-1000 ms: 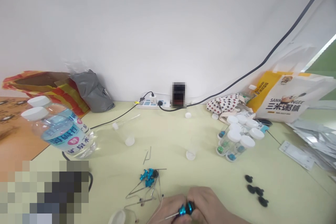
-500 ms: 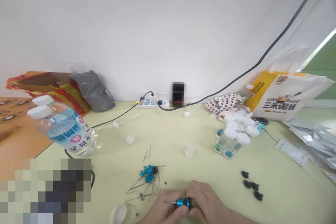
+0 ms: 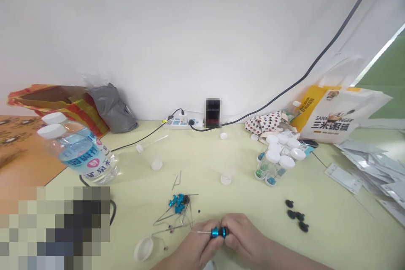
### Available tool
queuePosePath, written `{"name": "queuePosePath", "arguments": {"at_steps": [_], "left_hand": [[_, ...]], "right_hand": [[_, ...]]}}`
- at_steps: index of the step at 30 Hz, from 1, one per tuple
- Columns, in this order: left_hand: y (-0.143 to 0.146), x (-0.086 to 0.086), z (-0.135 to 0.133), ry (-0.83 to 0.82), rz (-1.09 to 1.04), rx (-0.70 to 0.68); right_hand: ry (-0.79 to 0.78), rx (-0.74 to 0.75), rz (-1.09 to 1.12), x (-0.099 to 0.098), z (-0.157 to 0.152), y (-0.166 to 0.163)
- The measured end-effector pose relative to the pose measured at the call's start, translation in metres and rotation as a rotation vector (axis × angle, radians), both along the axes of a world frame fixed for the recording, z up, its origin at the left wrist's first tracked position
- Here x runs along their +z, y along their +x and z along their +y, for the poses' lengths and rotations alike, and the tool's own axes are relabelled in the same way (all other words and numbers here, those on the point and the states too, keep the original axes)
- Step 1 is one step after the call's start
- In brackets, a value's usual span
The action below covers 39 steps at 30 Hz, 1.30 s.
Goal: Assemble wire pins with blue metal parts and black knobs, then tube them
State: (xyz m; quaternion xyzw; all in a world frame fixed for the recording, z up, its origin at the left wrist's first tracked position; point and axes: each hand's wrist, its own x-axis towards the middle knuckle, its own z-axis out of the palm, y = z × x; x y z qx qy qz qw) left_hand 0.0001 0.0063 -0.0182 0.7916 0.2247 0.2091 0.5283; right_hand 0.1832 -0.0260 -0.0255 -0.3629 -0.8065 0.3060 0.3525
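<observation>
Both hands meet low in the head view, over the pale green table (image 3: 221, 156). My left hand (image 3: 196, 247) and my right hand (image 3: 242, 236) pinch a small blue metal part (image 3: 218, 232) between their fingertips. A thin metal rod sticks out of that part to the left. Just beyond the hands lie more blue metal parts (image 3: 177, 202) among several thin wires (image 3: 171, 219). A shallow white lid (image 3: 143, 249) rests left of my left hand.
Two water bottles (image 3: 79, 154) stand at the left. Clear vials with white caps (image 3: 278, 160) cluster at the right, black rubber pieces (image 3: 295, 215) nearer me. A power strip (image 3: 183, 123), bags (image 3: 335, 118) and loose white caps (image 3: 156, 164) lie further back.
The hands and the blue part have risen a little in the view, and the hands show more fully. The grip on the part stays the same.
</observation>
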Motion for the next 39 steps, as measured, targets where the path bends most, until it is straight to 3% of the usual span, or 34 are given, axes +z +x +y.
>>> {"name": "queuePosePath", "arguments": {"at_steps": [4,14,23,30,39], "left_hand": [[0.002,0.002,0.001,-0.026,-0.008,0.029],[0.003,-0.006,0.007,-0.221,0.044,0.181],[0.009,0.002,0.005,-0.120,0.059,0.220],[0.007,0.004,0.006,-0.204,0.067,0.245],[0.009,0.001,0.007,-0.020,0.186,0.309]], "right_hand": [[-0.152,0.002,0.106,-0.003,0.002,0.002],[-0.348,-0.098,0.331,-0.007,0.006,0.005],[-0.375,-0.157,0.250,-0.003,0.005,0.000],[-0.446,-0.184,0.343,-0.004,0.006,0.000],[-0.464,-0.238,0.539,-0.005,0.007,0.002]]}}
